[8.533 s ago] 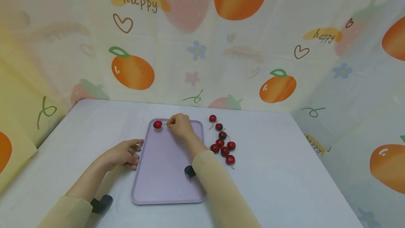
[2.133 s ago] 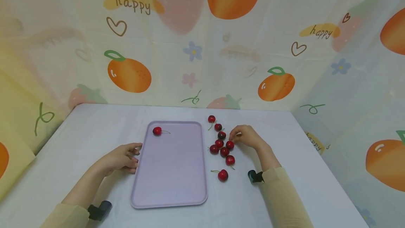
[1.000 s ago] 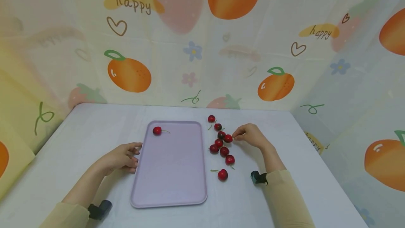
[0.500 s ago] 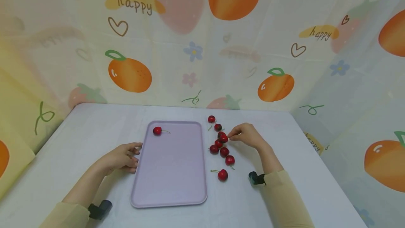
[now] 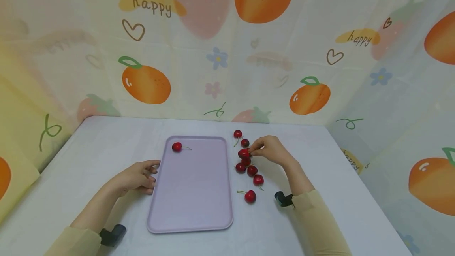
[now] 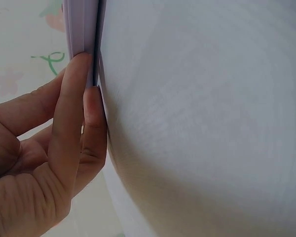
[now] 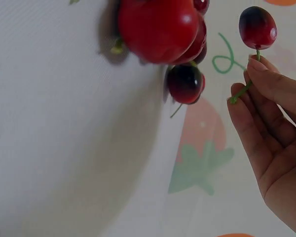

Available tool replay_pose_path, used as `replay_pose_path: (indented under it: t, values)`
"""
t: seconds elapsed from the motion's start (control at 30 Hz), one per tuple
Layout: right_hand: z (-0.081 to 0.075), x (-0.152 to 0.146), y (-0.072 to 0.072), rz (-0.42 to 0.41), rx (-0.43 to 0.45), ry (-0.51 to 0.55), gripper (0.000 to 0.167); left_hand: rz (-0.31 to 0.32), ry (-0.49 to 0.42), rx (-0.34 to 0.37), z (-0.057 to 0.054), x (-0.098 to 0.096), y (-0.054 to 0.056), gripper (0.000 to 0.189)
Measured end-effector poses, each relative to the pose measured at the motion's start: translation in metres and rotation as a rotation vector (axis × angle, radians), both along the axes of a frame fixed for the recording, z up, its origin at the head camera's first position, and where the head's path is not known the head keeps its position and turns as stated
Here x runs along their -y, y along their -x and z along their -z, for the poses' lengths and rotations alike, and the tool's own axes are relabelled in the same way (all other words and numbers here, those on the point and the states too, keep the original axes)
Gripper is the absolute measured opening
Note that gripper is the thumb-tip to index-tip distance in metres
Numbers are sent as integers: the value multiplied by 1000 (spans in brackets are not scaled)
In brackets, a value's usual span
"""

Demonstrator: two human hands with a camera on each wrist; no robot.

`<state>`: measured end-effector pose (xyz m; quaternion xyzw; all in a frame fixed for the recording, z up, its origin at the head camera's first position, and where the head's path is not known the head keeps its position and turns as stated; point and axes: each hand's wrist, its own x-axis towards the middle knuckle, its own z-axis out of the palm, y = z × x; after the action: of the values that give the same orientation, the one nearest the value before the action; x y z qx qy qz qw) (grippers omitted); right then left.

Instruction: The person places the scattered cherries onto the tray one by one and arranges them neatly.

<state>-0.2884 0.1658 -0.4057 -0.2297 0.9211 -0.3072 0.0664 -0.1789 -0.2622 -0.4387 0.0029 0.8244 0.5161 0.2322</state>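
My right hand (image 5: 271,150) pinches a dark red cherry (image 7: 257,27) by its green stem, between thumb and fingertips. In the head view that cherry (image 5: 243,153) is in front of the loose cherries and partly covers one. To the left lies a lilac tray (image 5: 193,192), with one stemmed cherry (image 5: 176,147) near its far left corner. My left hand (image 5: 136,177) is at the tray's left side; in the left wrist view its extended fingertips touch the tray rim (image 6: 81,29).
Several more cherries lie in an uneven line right of the tray, among them one cherry (image 5: 258,179) and the nearest cherry (image 5: 250,196). A white table (image 5: 320,161) bears everything. Behind it hangs a fruit-print cloth (image 5: 270,62).
Earlier my right hand set a cherry on the tray, then went back to the pile. It picked up another by the stem and has moved it leftward. My left hand stays at the tray.
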Motion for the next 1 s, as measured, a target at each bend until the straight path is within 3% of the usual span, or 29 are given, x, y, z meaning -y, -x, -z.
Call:
replay_pose_path:
  t: [0.67,0.83,1.0]
  values:
    - [-20,44,-9,-56,13,38,9,-7,-14,6,-1,-1,0,78]
    - [-20,57,-10,-75,30,47,10,-10,5,7,0,-1,0,78]
    - [-17,67,-9,-85,-2,32,10,1,-39,4,2,1,0,79]
